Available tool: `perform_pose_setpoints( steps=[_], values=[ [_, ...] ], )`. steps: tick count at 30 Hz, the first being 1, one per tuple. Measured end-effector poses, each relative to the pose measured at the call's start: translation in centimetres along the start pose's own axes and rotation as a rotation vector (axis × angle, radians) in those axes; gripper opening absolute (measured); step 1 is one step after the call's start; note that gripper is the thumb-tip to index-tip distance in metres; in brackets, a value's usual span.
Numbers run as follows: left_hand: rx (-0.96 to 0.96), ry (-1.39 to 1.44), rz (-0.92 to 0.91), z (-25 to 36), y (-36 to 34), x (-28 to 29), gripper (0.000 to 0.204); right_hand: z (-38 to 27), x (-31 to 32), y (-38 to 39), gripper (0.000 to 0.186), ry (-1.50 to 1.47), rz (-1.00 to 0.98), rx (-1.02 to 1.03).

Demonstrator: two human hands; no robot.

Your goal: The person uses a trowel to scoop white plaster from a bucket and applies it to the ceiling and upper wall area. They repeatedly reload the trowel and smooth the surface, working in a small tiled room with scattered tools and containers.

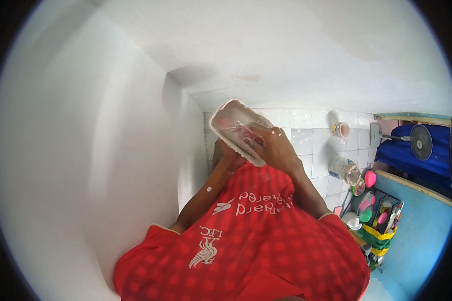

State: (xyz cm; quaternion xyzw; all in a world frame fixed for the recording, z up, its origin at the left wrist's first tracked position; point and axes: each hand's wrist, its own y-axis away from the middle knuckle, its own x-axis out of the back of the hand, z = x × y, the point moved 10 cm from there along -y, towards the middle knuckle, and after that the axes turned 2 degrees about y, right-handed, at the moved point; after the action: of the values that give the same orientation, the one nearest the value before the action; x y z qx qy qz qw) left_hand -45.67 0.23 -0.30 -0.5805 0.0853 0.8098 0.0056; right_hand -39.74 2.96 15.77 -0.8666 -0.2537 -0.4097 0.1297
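The right hand (276,145) is curled around a reddish tool (246,133), its fingers bent in and its knuckles toward the right. The tool lies over the inside of a shallow tray (229,111), slanting from the upper left, where its far end is, down to the right hand at the lower right.

The left hand (230,155) has hold of the tray at its lower-left side; most of its fingers are hidden beneath, so how tightly they curl cannot be told. The tray is up in front of the chest, its hollow face tipped toward the camera. Its long axis runs the same way as the tool's: one short end points to the upper left, away from the body, and the other comes down to the red shirt (246,236). Pale, pinkish smears coat the inside.

Beyond the hands, a smooth white wall (120,125) rises on the left. To the right, on pale floor tiles (303,140), stand a small tub (342,130) and, nearer the body, a clear bucket (339,166). Farther right are a fan (421,142), blue cloth (440,160) and a green bowl (365,215) among kitchen things.
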Motion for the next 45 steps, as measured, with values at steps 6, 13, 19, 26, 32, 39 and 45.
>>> perform_pose_setpoints(
  steps=[6, 13, 19, 26, 32, 39, 45],
  values=[
    [0.007, -0.033, 0.036, -0.1, -1.6, 2.8, 0.050, 5.3, 2.2, 0.5, 0.030, -0.563, 0.158, -0.328],
    [0.124, 0.387, 0.035, 0.1, -0.5, 5.9, 0.064, 17.7, -3.9, -1.4, 0.030, -1.317, 0.409, -0.589],
    [0.192, 0.452, -0.037, -0.6, -0.4, 5.1, 0.075, 30.8, -18.1, -0.1, 0.027, -1.705, 0.513, -1.007],
    [0.090, 0.197, 0.011, -0.2, -0.7, 5.6, 0.073, 35.8, -23.5, -7.3, 0.017, -1.649, 0.406, -0.883],
    [0.204, 0.456, -0.012, -0.7, -0.2, 4.0, 0.071, 33.4, -19.1, -15.8, 0.017, -1.662, 0.318, -0.712],
    [0.110, 0.335, 0.047, 0.5, -0.4, 3.6, 0.064, 27.9, -9.2, -14.5, 0.017, -1.155, 0.286, -0.226],
    [0.144, 0.365, 0.047, -0.2, -0.6, 3.6, 0.062, 23.1, -10.4, -5.6, 0.029, -1.640, 0.255, -0.569]
  ],
)
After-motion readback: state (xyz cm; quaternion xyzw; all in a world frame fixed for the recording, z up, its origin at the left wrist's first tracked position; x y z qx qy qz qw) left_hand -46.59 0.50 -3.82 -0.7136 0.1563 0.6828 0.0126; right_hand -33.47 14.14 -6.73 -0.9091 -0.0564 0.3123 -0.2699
